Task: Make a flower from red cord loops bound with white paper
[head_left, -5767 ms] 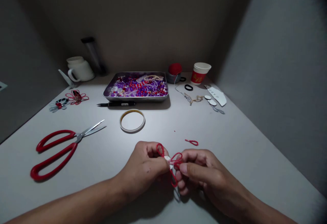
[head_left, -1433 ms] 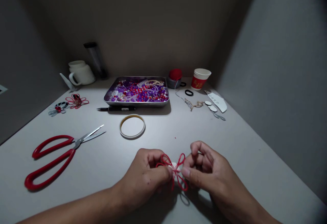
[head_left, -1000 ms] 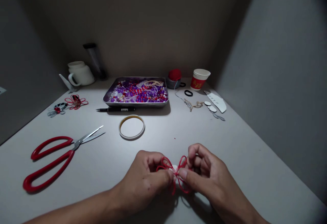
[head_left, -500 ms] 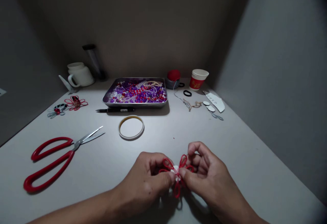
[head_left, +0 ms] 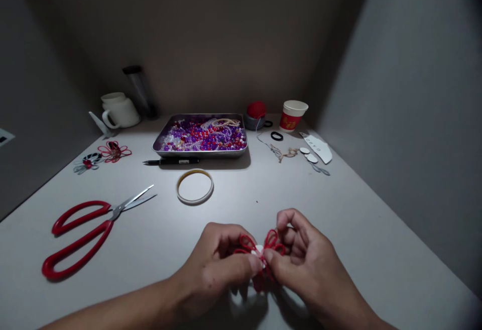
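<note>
A red cord flower [head_left: 270, 238] with looped petals and a white piece at its centre is held just above the table near the front. My left hand [head_left: 222, 264] grips its left side, the thumb pressed close to the centre. From the right, my right hand [head_left: 307, 259] pinches the flower beside the centre with thumb and fingers; its index finger is curled above the right petals. Both thumbs cover part of the middle, and the lower petals are partly hidden. The nearest thing beyond the hands is a roll of white tape [head_left: 195, 201].
Red-handled scissors [head_left: 116, 212] lie partly open on the left. A metal tray [head_left: 199, 154] of beads stands at the back behind a black pen [head_left: 171, 161]. Finished cord flowers [head_left: 115, 152] lie far left; a paper cup [head_left: 292, 116] and white card [head_left: 318, 148] are back right.
The flower has tilted a little, so its lower petal shows less plainly. Both hands keep their hold in nearly the same place. The whole view has shifted slightly.
</note>
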